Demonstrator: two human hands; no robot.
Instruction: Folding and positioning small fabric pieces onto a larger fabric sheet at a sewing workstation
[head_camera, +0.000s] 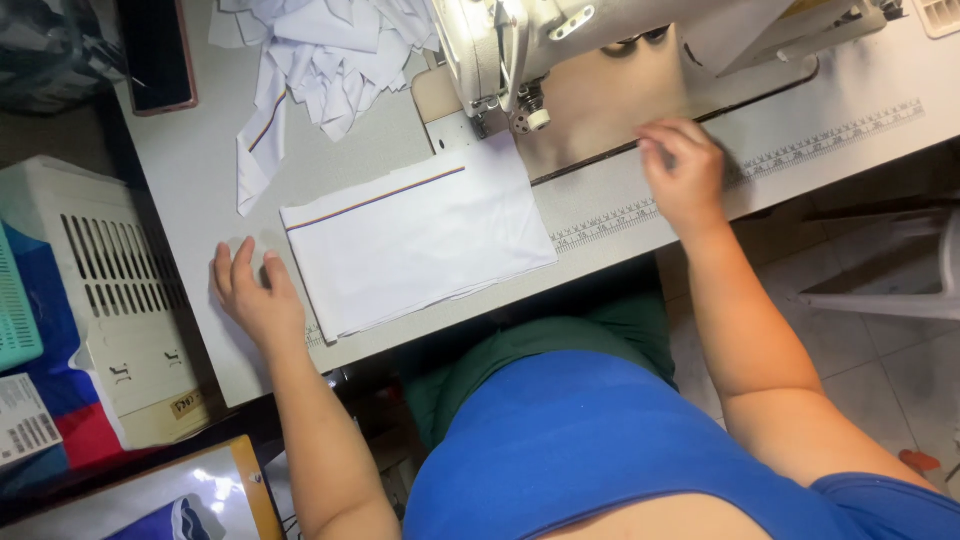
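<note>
On our grey counter (200, 180) we are resting both open, empty hands, left hand (252, 290) beside the white cloth (415, 235), right hand (685, 170) near the sewing machine (510, 50), whose needle could poke us.

A heap of white fabric scraps (325, 60) lies at the tabletop's (190, 150) far left, beside a dark phone (158, 52). Left of the tabletop stand a slotted cream crate (115, 290) and a teal basket (18, 300)
</note>
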